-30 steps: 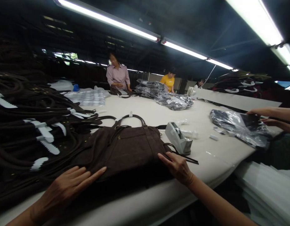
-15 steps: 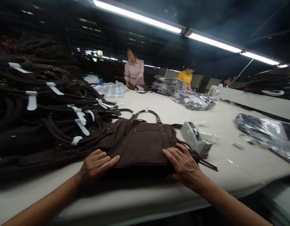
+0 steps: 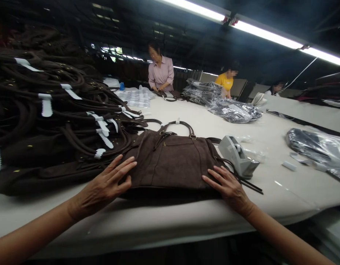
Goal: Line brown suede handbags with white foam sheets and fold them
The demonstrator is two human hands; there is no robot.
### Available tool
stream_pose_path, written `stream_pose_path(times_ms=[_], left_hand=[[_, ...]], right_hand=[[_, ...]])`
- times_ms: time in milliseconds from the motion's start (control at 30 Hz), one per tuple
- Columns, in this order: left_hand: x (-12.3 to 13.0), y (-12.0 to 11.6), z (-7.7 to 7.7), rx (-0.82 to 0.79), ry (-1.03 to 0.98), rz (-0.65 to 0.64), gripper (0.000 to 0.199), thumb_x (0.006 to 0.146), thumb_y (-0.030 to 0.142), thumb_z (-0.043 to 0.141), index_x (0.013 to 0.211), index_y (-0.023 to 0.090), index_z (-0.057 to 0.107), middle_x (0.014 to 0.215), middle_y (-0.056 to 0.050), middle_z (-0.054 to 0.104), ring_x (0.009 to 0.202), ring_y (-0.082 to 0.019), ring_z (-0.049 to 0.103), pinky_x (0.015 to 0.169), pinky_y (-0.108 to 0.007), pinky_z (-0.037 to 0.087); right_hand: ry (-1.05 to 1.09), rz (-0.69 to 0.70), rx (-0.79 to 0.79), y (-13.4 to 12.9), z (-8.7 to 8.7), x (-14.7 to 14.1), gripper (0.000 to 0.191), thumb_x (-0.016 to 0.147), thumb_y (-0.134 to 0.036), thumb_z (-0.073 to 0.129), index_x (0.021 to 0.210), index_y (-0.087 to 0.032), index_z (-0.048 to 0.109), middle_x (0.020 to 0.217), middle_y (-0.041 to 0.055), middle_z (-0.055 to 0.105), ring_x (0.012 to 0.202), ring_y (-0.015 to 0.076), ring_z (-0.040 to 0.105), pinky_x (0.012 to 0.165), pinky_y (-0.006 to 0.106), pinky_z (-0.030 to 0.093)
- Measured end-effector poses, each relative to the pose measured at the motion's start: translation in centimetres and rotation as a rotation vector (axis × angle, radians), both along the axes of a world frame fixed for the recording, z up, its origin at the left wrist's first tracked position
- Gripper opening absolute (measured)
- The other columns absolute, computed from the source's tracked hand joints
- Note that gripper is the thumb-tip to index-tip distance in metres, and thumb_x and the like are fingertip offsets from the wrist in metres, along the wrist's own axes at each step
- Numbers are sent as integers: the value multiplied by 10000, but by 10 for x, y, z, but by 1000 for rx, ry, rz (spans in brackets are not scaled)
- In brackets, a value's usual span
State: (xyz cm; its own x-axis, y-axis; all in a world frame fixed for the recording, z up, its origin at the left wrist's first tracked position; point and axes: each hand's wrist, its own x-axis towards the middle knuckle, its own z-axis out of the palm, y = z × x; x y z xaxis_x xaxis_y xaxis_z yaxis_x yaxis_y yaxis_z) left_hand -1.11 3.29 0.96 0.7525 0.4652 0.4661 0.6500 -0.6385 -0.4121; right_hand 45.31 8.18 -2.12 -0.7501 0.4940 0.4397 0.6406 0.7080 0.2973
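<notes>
A dark brown handbag [image 3: 176, 165] lies on the pale table in front of me, its looped handles [image 3: 183, 125] pointing away. A white tag is wrapped round one handle. My left hand [image 3: 107, 182] is open at the bag's left end, fingers stretched out and fingertips at its side. On the lower right of the bag rests my right hand [image 3: 227, 186], open, with its fingers spread over the surface. Just beyond the bag's right end stands a grey tape dispenser [image 3: 237, 156], with dark straps from the bag in front of it.
At left rises a tall heap of brown bags [image 3: 56, 125] with white tags. Bags in clear plastic [image 3: 233, 109] lie farther back, and another wrapped one [image 3: 318, 147] at right. Several co-workers stand across the table, one in a pink shirt [image 3: 161, 73].
Both hands have loosened from the bag's near edge, their fingers now straighter and spread. My right hand has moved towards the bag's right end. The whole view has shifted slightly.
</notes>
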Motion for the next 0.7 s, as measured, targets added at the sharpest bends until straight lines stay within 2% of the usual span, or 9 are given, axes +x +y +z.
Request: stream_pose_path(times_ms=[67,133,233,333,433,533,633,700], left_hand=[[-4,-7,-10,-69,17,18,225,890,21,458,942,159,628,1297,-112,591,1362,-297,391,1087,-453,419],[-8,-21,-23,-85,25,52,304,895,6,415,1012,173,640,1275,-85,624,1337,-271,433,1054,-381,455],[-4,-51,-37,-39,-26,167,410,900,5,393,1187,195,616,1346,-71,587,1305,-269,478,1064,-373,438],[9,-76,-38,-16,-99,245,492,919,40,387,1349,240,519,1396,-42,545,1333,-255,446,1121,-361,372],[18,-85,-33,-32,-128,244,528,919,55,384,1414,229,444,1420,-45,519,1377,-282,371,1136,-398,355],[18,-81,-27,-91,-64,134,528,894,43,398,1413,136,428,1439,-91,492,1393,-296,340,1150,-458,331],[21,-76,-20,-111,-46,41,455,882,84,425,1329,79,509,1383,-120,547,1338,-241,435,1137,-401,358],[31,-71,-11,-116,-34,15,350,892,156,443,1181,70,621,1249,-138,642,1215,-229,552,1053,-359,442]], right_hand=[[12,-61,-61,-6,-7,6,611,917,-43,315,1464,-311,361,1454,51,468,1321,263,435,1081,507,385],[20,-102,-124,-11,-11,10,659,891,-12,282,1476,-313,331,1513,51,384,1362,257,396,1100,506,378],[34,-112,-196,-13,-12,14,729,850,25,268,1474,-348,314,1558,26,292,1388,250,359,1112,504,373],[53,-87,-244,-12,-14,18,760,829,34,270,1467,-376,311,1568,-9,264,1403,238,332,1126,495,359],[89,-83,-319,-11,-14,20,762,822,29,259,1448,-397,344,1541,-37,326,1402,202,335,1145,479,326],[121,-112,-526,-12,0,18,696,827,-46,338,1433,-385,387,1532,-24,347,1414,217,311,1157,518,263],[134,-145,-823,-12,29,9,534,885,-284,481,1414,-349,439,1545,27,321,1423,296,277,1150,590,182],[210,-191,-951,-7,46,-4,425,939,-444,418,1306,-305,581,1489,61,423,1367,309,381,1132,556,248]])
